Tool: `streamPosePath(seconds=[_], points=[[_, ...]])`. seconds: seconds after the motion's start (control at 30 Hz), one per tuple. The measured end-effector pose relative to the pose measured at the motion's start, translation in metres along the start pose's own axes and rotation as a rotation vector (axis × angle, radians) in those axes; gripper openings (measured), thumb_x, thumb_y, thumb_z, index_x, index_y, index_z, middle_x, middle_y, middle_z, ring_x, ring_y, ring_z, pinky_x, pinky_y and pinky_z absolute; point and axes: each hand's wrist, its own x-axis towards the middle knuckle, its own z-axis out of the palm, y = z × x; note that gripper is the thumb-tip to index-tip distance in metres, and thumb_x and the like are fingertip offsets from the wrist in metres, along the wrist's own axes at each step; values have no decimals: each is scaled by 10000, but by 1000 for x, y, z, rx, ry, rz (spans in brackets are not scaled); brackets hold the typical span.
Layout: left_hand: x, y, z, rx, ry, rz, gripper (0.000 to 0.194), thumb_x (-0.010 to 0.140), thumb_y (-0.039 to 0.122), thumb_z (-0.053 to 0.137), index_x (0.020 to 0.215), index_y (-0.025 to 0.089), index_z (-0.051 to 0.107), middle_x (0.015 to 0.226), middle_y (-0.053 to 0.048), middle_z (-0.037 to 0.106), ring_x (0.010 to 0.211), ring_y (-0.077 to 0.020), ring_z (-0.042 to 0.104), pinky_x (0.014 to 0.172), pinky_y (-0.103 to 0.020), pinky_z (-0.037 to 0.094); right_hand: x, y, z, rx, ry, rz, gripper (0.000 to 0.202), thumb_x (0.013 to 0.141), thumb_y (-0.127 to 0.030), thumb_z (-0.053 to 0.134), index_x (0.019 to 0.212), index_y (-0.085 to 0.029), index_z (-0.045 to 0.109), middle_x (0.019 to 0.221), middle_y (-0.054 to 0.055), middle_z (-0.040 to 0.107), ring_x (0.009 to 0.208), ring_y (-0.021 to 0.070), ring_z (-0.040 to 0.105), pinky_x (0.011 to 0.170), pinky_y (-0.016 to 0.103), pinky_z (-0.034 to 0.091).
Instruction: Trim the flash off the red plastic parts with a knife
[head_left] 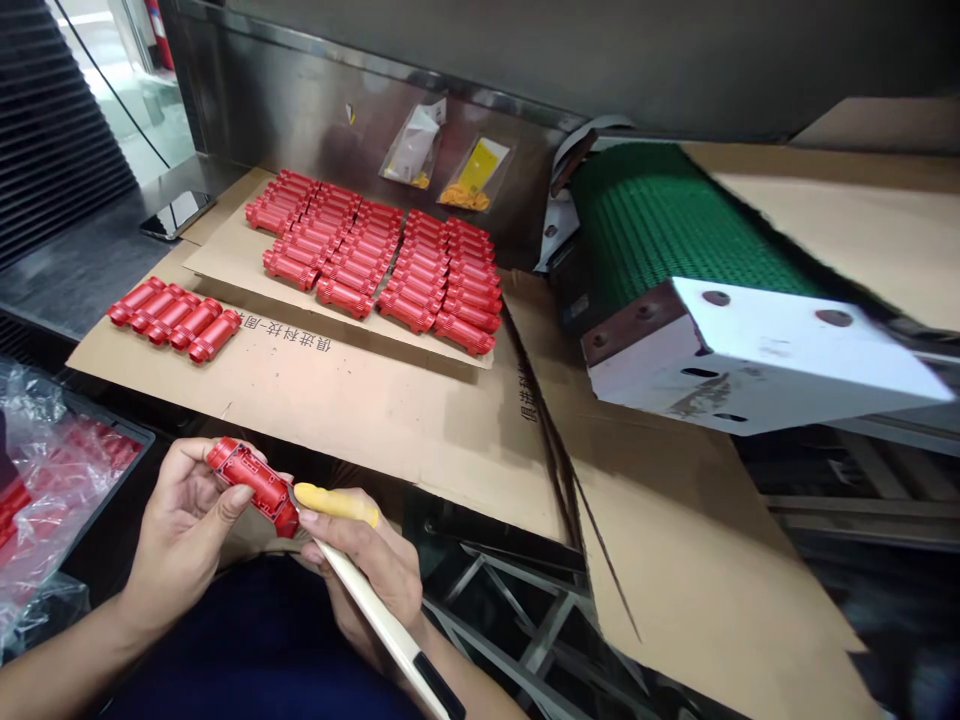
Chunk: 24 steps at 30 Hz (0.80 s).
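Note:
My left hand (187,520) is closed round a red ribbed plastic part (251,480), tilted down to the right above my lap. My right hand (367,560) grips a long cream-handled tool (375,610) with a black end section; its thin tip touches the right end of the red part. A yellow cover (336,503) sits on a finger of my right hand. On the cardboard (360,410) ahead, a short row of red parts (193,322) lies at the left. Several rows of similar red parts (345,290) lie on a raised cardboard sheet (292,307) behind.
A green conveyor belt (675,220) with a white metal end plate (787,360) stands at the right. Two small plastic bags (476,175) are on the metal panel. A phone (178,215) lies at the back left. A plastic-lined crate (142,440) holds red parts at the left.

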Motion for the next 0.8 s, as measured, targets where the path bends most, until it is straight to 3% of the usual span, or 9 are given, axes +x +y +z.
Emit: streamPosePath(seconds=[0.6,0.67,0.8], points=[[-3,-5,-7,-28,48,23,216,958,197,789,1115,241,646,1138,-26,794,947,-196,824,887,-305,679,-5,0,-1,66,-23,132,287,996,-68,651,1240,-212,689,1172,127,791,1098,252,775,915,386,673],[-2,-6,-7,8,66,27,230,943,206,812,1102,234,647,1101,-21,796,932,-166,806,873,-258,663,0,3,-4,62,-74,92,255,1003,-82,644,1228,-201,671,1120,125,789,1047,250,772,896,398,674],[3,-4,-5,-16,95,-53,249,924,250,843,1077,233,648,958,18,788,796,-95,754,785,-168,629,12,7,-16,-121,-247,-136,276,998,-61,658,1261,-146,652,1033,143,772,870,238,701,734,377,656]])
